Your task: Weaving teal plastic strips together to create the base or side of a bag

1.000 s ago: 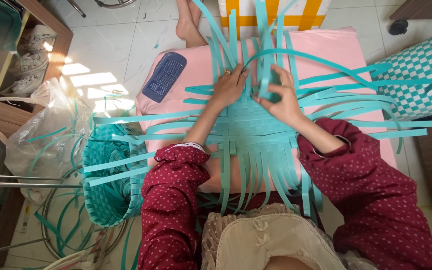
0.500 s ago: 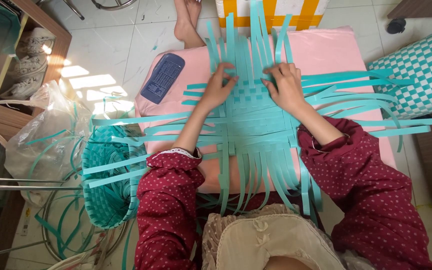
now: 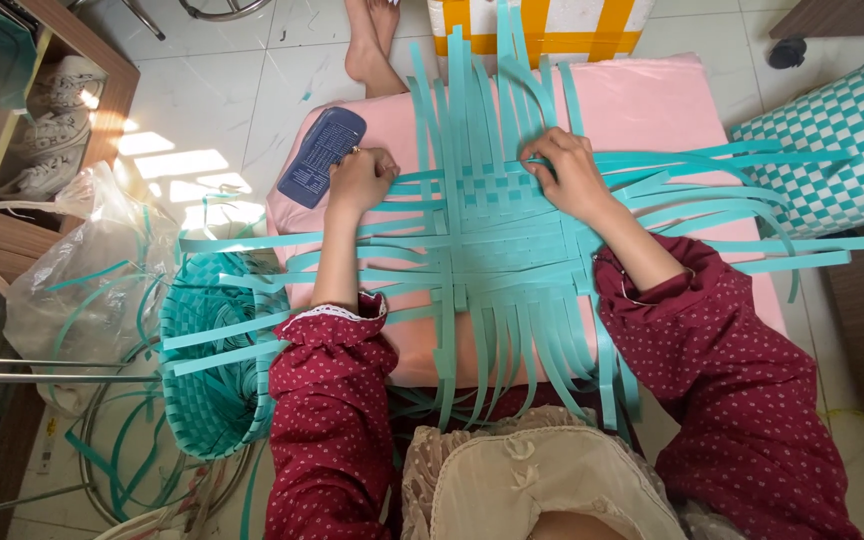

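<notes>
- Woven mat of teal strips [image 3: 497, 235]: lies flat on the pink desk [image 3: 672, 110], loose strip ends fanning out on all sides.
- Left hand [image 3: 362, 180]: closed, pinching horizontal strip ends at the mat's left edge, apparently to keep the weave tight.
- Right hand [image 3: 567, 175]: fingers curled down, pressing strips at the upper right of the woven area.
- Dark blue flat rectangular object [image 3: 322, 155]: just beside the left hand, on the desk corner.
- Yellow-and-white striped box [image 3: 552, 20]: beyond the desk's far edge.
- Finished teal-and-white checked basket [image 3: 832, 140]: right of the desk.
</notes>
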